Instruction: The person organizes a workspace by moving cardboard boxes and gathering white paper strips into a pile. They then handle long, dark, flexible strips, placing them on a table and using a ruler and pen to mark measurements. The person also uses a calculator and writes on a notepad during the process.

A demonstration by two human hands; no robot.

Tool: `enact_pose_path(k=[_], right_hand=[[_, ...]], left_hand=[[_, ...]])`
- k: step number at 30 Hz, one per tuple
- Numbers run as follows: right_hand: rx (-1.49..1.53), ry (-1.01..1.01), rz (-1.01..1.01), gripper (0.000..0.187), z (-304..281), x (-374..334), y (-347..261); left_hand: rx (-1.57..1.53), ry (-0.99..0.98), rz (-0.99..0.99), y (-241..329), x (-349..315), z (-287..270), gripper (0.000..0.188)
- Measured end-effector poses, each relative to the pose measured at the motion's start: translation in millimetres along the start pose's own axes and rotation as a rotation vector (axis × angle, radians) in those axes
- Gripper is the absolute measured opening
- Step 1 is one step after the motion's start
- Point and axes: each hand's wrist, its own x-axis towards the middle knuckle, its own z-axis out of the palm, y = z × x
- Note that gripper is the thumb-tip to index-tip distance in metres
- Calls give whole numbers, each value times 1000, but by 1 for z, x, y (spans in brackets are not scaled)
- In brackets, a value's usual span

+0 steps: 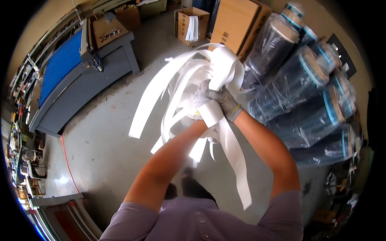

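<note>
Suspended above the floor [108,140], the bundle of white strips [212,113] appears light, flexible and liable to slide apart, so I grip its gathered middle, the gloved fingers of my left hand [201,97] and right hand [226,102] closed around it.

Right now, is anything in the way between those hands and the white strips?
Only the gray gloves; nothing else visible does. The left hand and right hand both grip the white strips.
</note>
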Motion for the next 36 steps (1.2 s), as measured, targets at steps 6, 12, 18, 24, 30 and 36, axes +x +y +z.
enact_pose_path(k=[6, 12, 18, 24, 30, 36], right_hand=[[28, 51, 27, 65, -91, 200, -52], [-51, 133, -68, 59, -127, 456, -93], [79, -16, 34, 52, -181, 676, -133], [30, -105, 44, 51, -209, 924, -171], [-128, -64, -18, 49, -191, 1162, -193], [-93, -288, 126, 43, -158, 1420, -201]], left_hand=[[-320, -127, -113, 49, 205, 93, 26], [-326, -125, -225, 6, 431, 221, 24], [-122, -108, -528, 10, 631, 328, 21], [-280, -31, -190, -104, 808, 481, 27], [-278, -13, -228, -195, 1010, 573, 30], [-248, 75, -299, -309, 1216, 646, 35]])
